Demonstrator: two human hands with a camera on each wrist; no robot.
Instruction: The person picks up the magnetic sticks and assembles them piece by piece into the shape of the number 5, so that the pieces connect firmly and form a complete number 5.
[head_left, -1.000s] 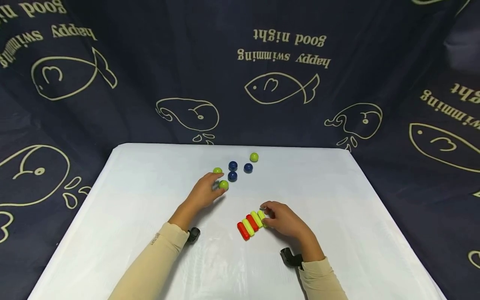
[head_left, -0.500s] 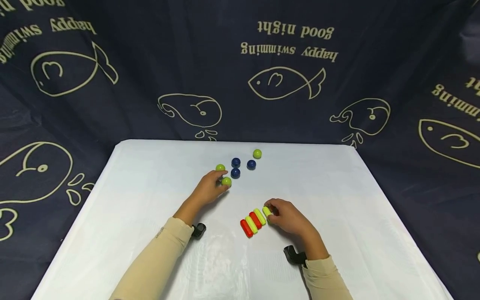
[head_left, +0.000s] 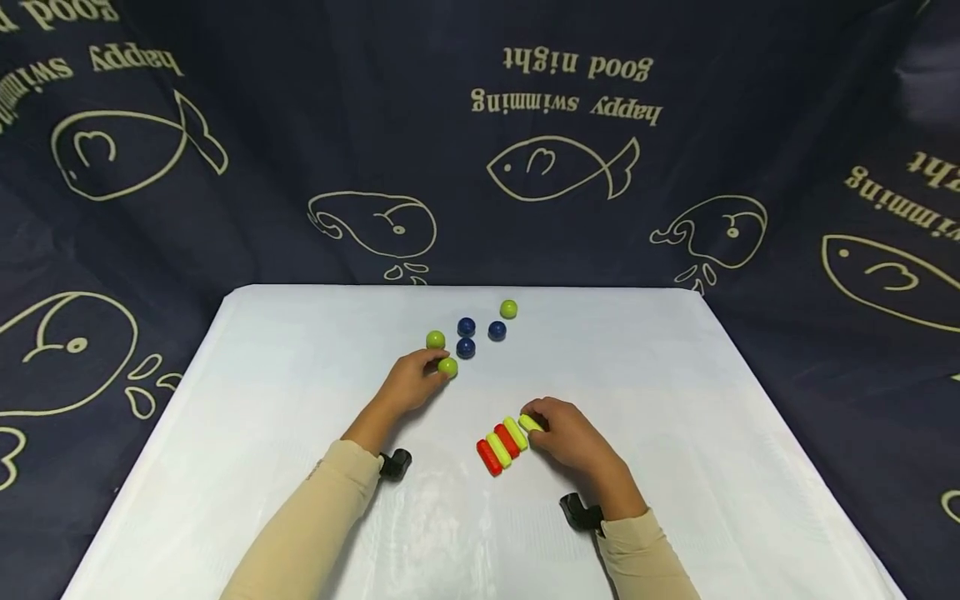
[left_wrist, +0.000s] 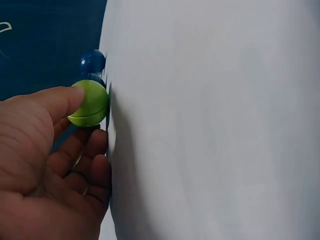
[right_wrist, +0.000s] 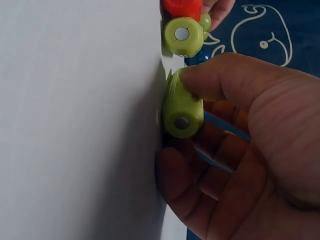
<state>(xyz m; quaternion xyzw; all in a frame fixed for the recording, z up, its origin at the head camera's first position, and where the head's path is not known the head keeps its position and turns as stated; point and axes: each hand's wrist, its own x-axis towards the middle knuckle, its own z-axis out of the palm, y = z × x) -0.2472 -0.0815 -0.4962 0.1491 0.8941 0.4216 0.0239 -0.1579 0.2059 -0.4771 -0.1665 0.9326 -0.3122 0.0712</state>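
In the head view my left hand [head_left: 411, 382] pinches a green ball [head_left: 447, 367] on the white table. The left wrist view shows the thumb on that green ball [left_wrist: 90, 104] and fingers behind and below it. My right hand [head_left: 568, 432] pinches a yellow-green stick [head_left: 531, 423] at the upper right end of a row of sticks. In the right wrist view the held stick [right_wrist: 183, 102] has a round metal disc in its end. The row holds two red sticks [head_left: 489, 457] and two yellow-green sticks [head_left: 515, 433], side by side.
Blue balls [head_left: 466, 348] lie just past the left hand, two close together and one to their right. One green ball [head_left: 435, 339] sits left of them, another green ball [head_left: 508, 309] farther back. A dark printed cloth [head_left: 570, 242] hangs behind the table [head_left: 637, 350].
The right hand has drawn the end yellow-green stick slightly off the row and turned it to a flatter angle. The left hand's fingers have shifted slightly around the green ball.
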